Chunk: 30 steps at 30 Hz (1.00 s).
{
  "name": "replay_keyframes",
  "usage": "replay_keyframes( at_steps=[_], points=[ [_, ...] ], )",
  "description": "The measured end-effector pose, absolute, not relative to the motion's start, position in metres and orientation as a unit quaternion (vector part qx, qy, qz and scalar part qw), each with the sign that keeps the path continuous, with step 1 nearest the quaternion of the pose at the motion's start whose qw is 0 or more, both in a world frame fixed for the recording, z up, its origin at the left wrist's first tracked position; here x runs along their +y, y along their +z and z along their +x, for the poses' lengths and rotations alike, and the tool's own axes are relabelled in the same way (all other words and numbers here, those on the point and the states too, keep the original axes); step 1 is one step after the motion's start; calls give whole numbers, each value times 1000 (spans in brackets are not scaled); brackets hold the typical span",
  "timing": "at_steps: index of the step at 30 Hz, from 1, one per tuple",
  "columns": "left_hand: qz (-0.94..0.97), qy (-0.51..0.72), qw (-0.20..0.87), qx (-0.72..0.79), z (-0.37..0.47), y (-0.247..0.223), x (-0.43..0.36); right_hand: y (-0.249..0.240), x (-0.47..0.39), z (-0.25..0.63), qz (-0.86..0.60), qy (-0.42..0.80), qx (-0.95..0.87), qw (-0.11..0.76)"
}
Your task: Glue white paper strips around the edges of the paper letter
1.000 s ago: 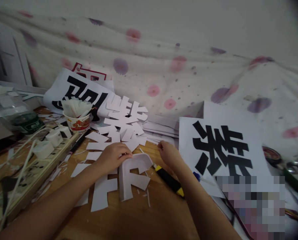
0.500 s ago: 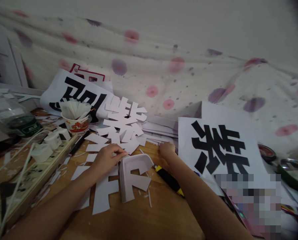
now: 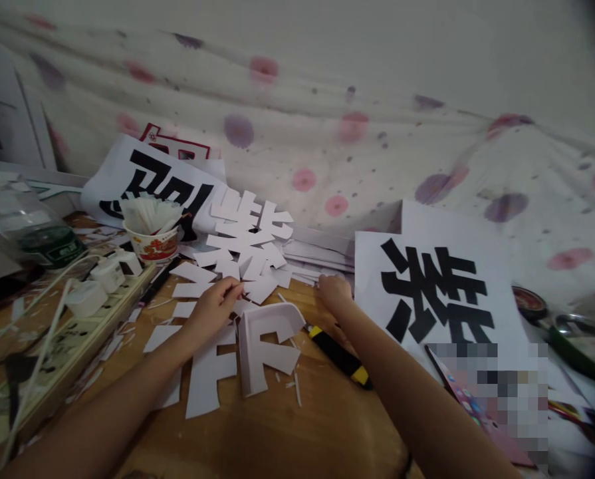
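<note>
My left hand (image 3: 215,309) is closed in a pinch just above the white cut-out pieces; whatever its fingertips hold is too small to make out. My right hand (image 3: 334,293) is closed at the near end of a stack of white strips (image 3: 317,256); its fingers are mostly hidden. Between my forearms lies a white cut-out (image 3: 280,356) with a raised white edge (image 3: 247,352) standing along its left and top sides. A flat white cut-out (image 3: 205,386) lies to its left. The black and yellow cutter (image 3: 340,356) rests beside my right forearm.
A power strip (image 3: 85,332) with plugs runs along the left, near a paper cup (image 3: 152,243) of thin strips and a clear bottle (image 3: 38,233). Printed sheets with black characters stand at back left (image 3: 127,159) and right (image 3: 367,266). White offcuts litter the wooden table (image 3: 302,439).
My left hand has moved up and slightly left, away from the top corner of the edged cut-out. My right hand stays near the strips, slightly higher in view.
</note>
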State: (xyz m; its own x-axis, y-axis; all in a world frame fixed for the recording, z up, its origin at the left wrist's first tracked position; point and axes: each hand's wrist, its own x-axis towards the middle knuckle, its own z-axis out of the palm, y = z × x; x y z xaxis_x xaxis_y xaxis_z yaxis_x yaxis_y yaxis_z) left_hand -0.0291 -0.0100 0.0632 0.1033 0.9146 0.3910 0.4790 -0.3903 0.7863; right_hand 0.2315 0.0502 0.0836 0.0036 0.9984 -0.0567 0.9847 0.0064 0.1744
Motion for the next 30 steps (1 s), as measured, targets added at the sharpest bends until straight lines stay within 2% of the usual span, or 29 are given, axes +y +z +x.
replay_keyframes(
  at_steps=[5,9,10,12,14,16,21,30],
  points=[
    [688,442,294,495,-31,58,-9,109,37,215,697,43,714,-59],
    [666,461,298,504,-31,58,-10,122,-8,212,653,4,739,-164],
    [662,465,294,509,-30,58,-10,122,-23,212,631,-22,751,-191],
    [652,470,287,521,-28,58,-10,116,-52,210,506,-187,787,-299],
    [654,472,276,523,-26,58,-13,106,-74,205,446,-275,808,-270],
    [682,471,250,501,-23,60,-17,94,-86,199,430,-295,820,-237],
    [804,451,156,355,-16,66,-31,72,-86,190,407,-326,826,-215],
    [876,368,153,271,-6,64,-40,78,-89,184,392,-320,842,-185]
  ],
)
